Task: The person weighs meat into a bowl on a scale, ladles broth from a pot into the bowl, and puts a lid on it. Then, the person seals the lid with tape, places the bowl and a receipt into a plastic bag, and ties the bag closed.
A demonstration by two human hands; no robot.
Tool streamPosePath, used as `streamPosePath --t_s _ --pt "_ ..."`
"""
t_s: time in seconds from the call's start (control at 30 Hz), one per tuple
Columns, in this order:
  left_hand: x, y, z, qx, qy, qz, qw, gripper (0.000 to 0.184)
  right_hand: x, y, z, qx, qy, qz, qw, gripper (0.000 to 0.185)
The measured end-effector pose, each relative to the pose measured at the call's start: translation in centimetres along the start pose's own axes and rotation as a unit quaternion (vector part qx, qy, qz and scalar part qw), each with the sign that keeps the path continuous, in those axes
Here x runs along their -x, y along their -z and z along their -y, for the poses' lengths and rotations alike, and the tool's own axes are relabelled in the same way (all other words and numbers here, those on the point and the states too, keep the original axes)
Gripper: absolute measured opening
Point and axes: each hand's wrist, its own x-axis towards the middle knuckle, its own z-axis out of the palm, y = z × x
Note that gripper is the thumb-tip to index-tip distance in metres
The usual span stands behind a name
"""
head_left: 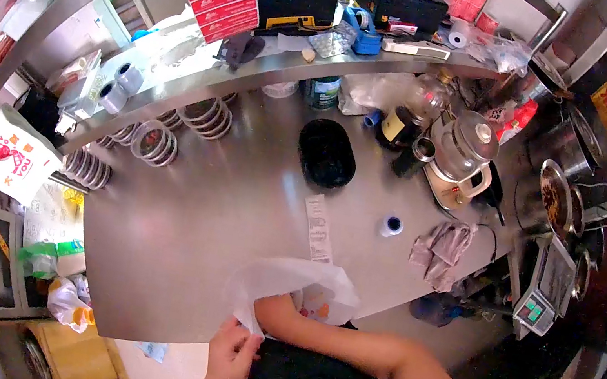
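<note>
A thin white plastic bag [253,281] with some printing lies over the front edge of the steel table [175,248], close to my body. My left hand [233,349] pinches the bag's near left edge between thumb and fingers. The right forearm reaches across from the right, and my right hand [276,314] is inside the bag's mouth, its fingers hidden by the plastic. Just beyond the bag lies a printed paper strip [317,229]. A black oval tray [327,153] sits farther back.
Stacked round containers [156,144] stand at the back left under a shelf [260,64]. On the right are a small white roll [391,226], a crumpled cloth [443,251], a glass kettle [466,148] and a scale [536,310].
</note>
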Motion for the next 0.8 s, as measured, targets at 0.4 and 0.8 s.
streamPosePath --t_s 0.4,0.8 --pt "-9.0 8.3 4.7 -0.1 -0.114 -0.133 0.979 0.015 -7.8 5.8 1.1 0.057 0.107 0.085 0.989 0.054" --pt "-35.8 38.4 26.5 0.252 0.161 -0.585 0.754 0.028 -8.7 9.6 6.9 0.025 0.024 0.09 0.995 0.062"
